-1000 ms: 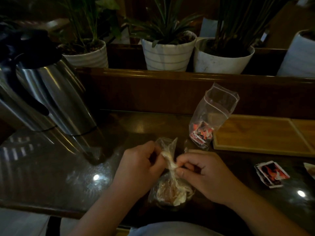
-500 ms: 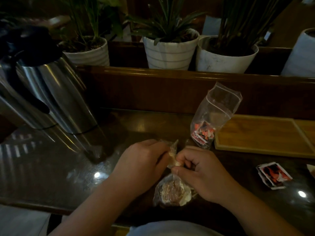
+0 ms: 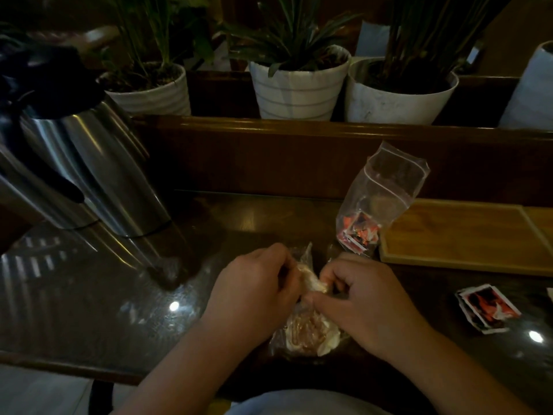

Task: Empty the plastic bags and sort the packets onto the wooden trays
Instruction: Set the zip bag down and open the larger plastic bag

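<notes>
Both hands, left (image 3: 254, 290) and right (image 3: 363, 304), pinch the knotted bag (image 3: 308, 324) at 6 o'clock; a hard tug might rip it, scattering packets

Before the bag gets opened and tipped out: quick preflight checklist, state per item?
1. Both hands on the knotted bag: ok. Left hand and right hand pinch its twisted neck.
2. Knot undone: not ok, neck looks twisted shut.
3. Wooden tray free to receive packets: ok, visible part is bare.
4. Tray in reach: ok, just right of the hands.
5. Zip bag emptied: not ok, red packets inside.
6. Loose packets sorted: not ok, lying on the table, off the tray.
</notes>
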